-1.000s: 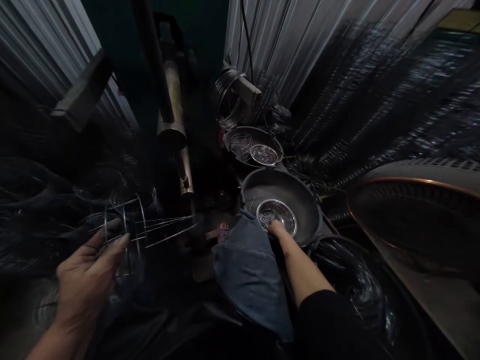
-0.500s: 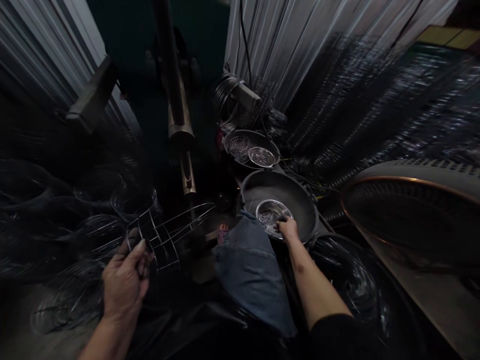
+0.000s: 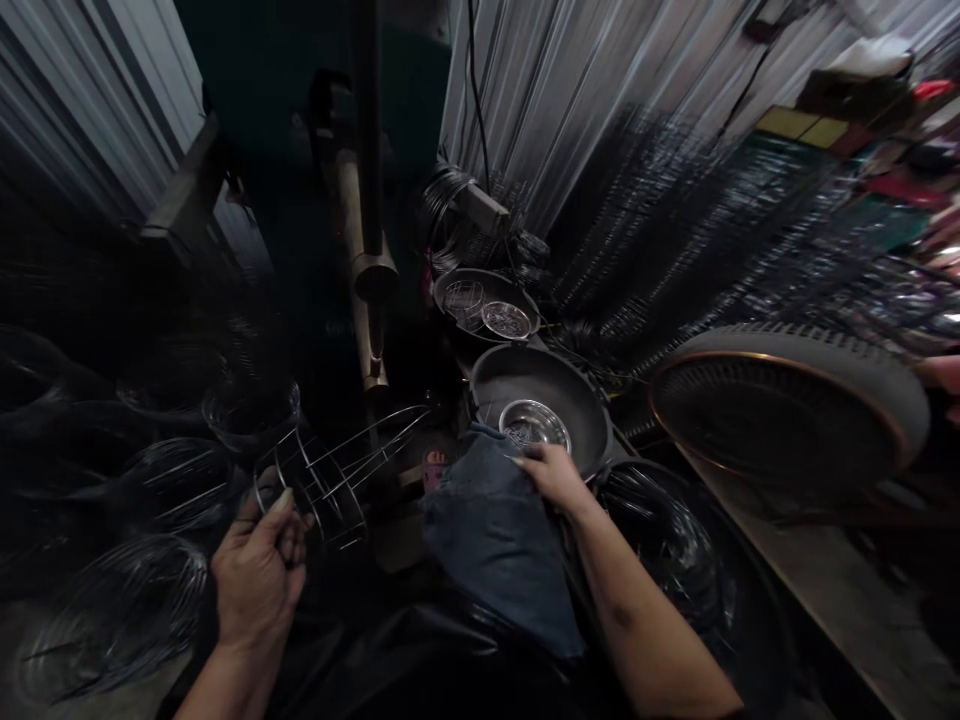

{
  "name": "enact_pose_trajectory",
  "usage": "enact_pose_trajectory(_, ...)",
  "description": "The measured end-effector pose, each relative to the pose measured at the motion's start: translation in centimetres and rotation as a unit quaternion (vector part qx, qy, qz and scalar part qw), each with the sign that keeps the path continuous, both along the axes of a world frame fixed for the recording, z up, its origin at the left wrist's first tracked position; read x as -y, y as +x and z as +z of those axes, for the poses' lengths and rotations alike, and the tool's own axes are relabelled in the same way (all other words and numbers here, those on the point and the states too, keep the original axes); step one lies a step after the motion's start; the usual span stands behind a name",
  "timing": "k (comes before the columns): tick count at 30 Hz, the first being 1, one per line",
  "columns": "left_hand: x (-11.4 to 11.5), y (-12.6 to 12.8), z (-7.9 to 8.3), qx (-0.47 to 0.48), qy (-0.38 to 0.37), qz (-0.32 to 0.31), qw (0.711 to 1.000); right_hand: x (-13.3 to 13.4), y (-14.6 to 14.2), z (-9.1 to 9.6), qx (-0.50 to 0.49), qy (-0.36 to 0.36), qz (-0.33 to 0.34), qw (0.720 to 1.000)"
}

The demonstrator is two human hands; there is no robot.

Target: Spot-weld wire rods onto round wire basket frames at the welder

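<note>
My left hand is closed around the near end of a wire frame, made of thin metal rods bent into curves and crossbars. The frame tilts up and away to the right. My right hand is in a pinch just above the denim-covered knee, at the near rim of a shiny metal bowl. Whatever its fingertips hold is too small to make out. Short metal pieces lie in that bowl, which sits inside a wide dark basin.
Behind stands a second basin with another metal bowl and wire parts. A machine's vertical post rises ahead. Wire baskets crowd the left floor. A round fan and a black bag are at right.
My right hand has drawn back from inside the bowl toward the knee and left. My left hand still holds the wire frame, nearly in place. The view has shifted slightly right.
</note>
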State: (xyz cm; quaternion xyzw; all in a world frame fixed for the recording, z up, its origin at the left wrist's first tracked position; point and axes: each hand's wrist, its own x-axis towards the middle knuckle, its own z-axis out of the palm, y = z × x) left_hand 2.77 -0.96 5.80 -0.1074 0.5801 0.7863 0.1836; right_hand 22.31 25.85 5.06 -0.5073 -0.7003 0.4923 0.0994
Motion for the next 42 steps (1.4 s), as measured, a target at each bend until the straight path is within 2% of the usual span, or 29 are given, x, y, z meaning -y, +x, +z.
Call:
enact_pose_trajectory(1, 0.0, 0.1, -0.1, -0.004, 0.001, -0.002, 1.0, 1.3, -1.6, 0.6, -0.066, -0.054, 0.017, 0.996)
enact_pose_trajectory(2, -0.1, 0.3, -0.2, -0.005, 0.002, 0.0, 1.0, 2.7, -3.3, 1.0, -0.143, -0.136, 0.032, 0.98)
enact_pose_trajectory(4, -0.2, 0.5, -0.5, -0.001, 0.003, 0.004, 1.0, 5.8, -6.8, 1.7, -0.292, -0.271, 0.046, 0.916)
enact_pose_trajectory(6, -0.1, 0.6, -0.9, 0.0, 0.008, 0.005, 1.0, 8.4, -9.8, 2.1, -0.368, -0.322, 0.041, 0.871)
enact_pose_trajectory(9, 0.9, 0.0, -2.0, 0.003, -0.008, -0.015, 1.0, 10.7, -12.4, 2.1, -0.412, -0.336, 0.001, 0.847)
enact_pose_trajectory(11, 2.0, -0.7, -2.6, 0.004, -0.081, -0.05, 0.995, 11.3, -13.0, 1.9, -0.415, -0.333, -0.014, 0.847)
enact_pose_trajectory(13, 3.0, -1.3, -2.8, -0.07, -0.222, -0.091, 0.968, 11.6, -13.1, 1.7, -0.408, -0.325, -0.02, 0.853)
enact_pose_trajectory(14, 3.3, -1.4, -2.6, -0.14, -0.301, -0.102, 0.938, 11.7, -13.0, 1.6, -0.402, -0.32, -0.022, 0.858)
enact_pose_trajectory(16, 3.5, -1.4, -2.0, -0.284, -0.435, -0.102, 0.849, 11.7, -12.7, 1.6, -0.392, -0.31, -0.033, 0.865)
enact_pose_trajectory(18, 3.4, -1.4, -1.1, -0.365, -0.508, -0.099, 0.774, 11.6, -12.4, 1.8, -0.394, -0.304, -0.051, 0.866)
enact_pose_trajectory(19, 3.3, -1.5, -0.8, -0.379, -0.525, -0.106, 0.755, 11.5, -12.2, 1.9, -0.399, -0.302, -0.059, 0.864)
enact_pose_trajectory(20, 3.3, -1.6, -0.7, -0.382, -0.525, -0.119, 0.751, 11.3, -12.0, 2.1, -0.405, -0.3, -0.065, 0.861)
enact_pose_trajectory(22, 3.5, -2.0, -0.9, -0.364, -0.491, -0.158, 0.776, 11.2, -11.7, 2.2, -0.409, -0.288, -0.07, 0.863)
enact_pose_trajectory(24, 3.8, -2.3, -1.6, -0.352, -0.446, -0.18, 0.803, 11.3, -11.4, 2.0, -0.392, -0.257, -0.06, 0.881)
enact_pose_trajectory(26, 3.7, -2.1, -2.3, -0.387, -0.418, -0.181, 0.802, 11.8, -11.1, 1.5, -0.352, -0.223, -0.04, 0.908)
enact_pose_trajectory(29, 2.4, -0.3, -2.7, -0.467, -0.413, -0.228, 0.748, 13.2, -10.8, 0.5, -0.29, -0.212, -0.008, 0.933)
enact_pose_trajectory(32, 0.3, 2.3, -2.3, -0.465, -0.48, -0.328, 0.668, 14.4, -10.8, -0.1, -0.27, -0.207, 0.007, 0.94)
enact_pose_trajectory(34, -0.8, 3.5, -2.0, -0.463, -0.527, -0.336, 0.628, 14.7, -10.9, -0.1, -0.275, -0.195, 0.002, 0.942)
enact_pose_trajectory(37, -1.5, 4.0, -1.8, -0.474, -0.563, -0.296, 0.609, 14.7, -11.2, 0.3, -0.294, -0.207, -0.025, 0.933)
enact_pose_trajectory(42, -1.2, 2.9, -1.3, -0.472, -0.577, -0.272, 0.609, 15.0, -11.9, 1.2, -0.319, -0.236, -0.016, 0.918)
